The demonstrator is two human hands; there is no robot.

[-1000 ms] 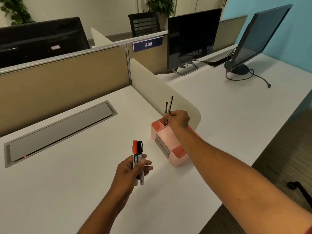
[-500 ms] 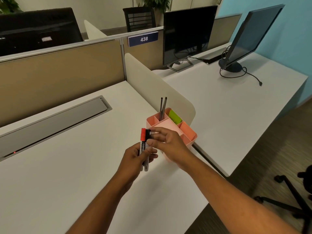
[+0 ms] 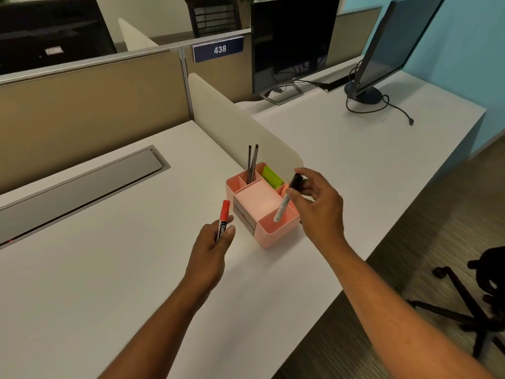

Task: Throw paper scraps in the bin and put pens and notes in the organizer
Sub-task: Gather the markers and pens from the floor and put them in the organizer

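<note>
A pink organizer (image 3: 269, 237) stands on the white desk (image 3: 109, 269) beside a low cream divider. Two dark pens (image 3: 252, 165) stand upright in its back compartment, and green notes (image 3: 272, 178) sit in the compartment to their right. My right hand (image 3: 318, 207) holds a black-capped marker (image 3: 285, 202) by its cap end, tilted, its lower tip over the organizer's front right compartment. My left hand (image 3: 216, 242), just left of the organizer, grips a red-capped marker (image 3: 222, 221) pointing up.
The cream divider (image 3: 232, 124) runs behind the organizer. A grey cable hatch (image 3: 82, 184) lies in the desk at left. Two monitors (image 3: 292, 42) with loose cables stand on the neighbouring desk. An office chair base (image 3: 470, 302) is on the floor at right.
My right hand took the black-capped marker out of my left hand and carried it right, over the organizer. The left hand keeps only the red-capped marker.
</note>
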